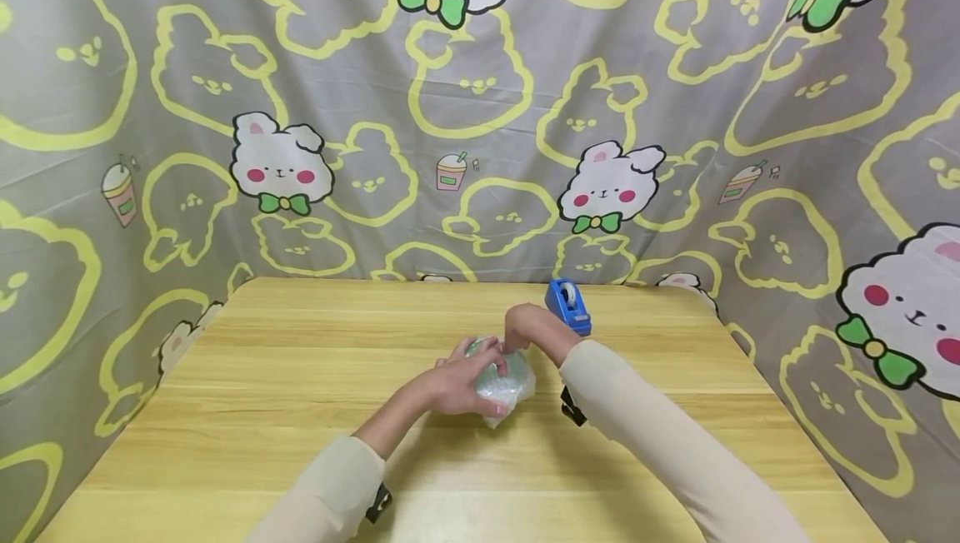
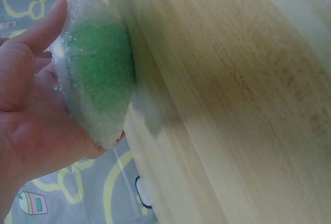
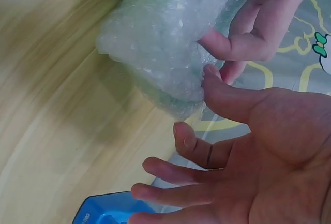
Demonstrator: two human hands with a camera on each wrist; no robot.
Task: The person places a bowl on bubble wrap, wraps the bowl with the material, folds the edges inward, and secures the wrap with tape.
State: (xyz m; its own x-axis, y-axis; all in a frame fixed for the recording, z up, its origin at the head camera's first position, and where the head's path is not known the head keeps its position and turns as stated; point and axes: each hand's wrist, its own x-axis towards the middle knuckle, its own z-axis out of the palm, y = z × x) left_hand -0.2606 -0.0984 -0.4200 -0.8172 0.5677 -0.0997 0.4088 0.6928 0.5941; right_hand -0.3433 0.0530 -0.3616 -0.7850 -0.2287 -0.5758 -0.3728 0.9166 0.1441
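A green item wrapped in clear bubble wrap [image 1: 506,389] rests on the table; what lies inside is blurred by the wrap. Spread over its left side, my left hand [image 1: 457,386] grips it between thumb and fingers. The left wrist view shows the green bundle [image 2: 101,71] held along its upper side by that hand [image 2: 39,94]. My right hand [image 1: 528,328] bends down at its far right side. In the right wrist view the right thumb presses the edge of the bubble wrap [image 3: 160,43], while the other fingers of this hand [image 3: 248,157] extend loosely below it.
A blue tape dispenser [image 1: 567,310] with a roll in it stands behind the right forearm, near the table's back edge. The wooden table [image 1: 300,410] is enclosed by a patterned grey curtain [image 1: 360,93] at the back and sides.
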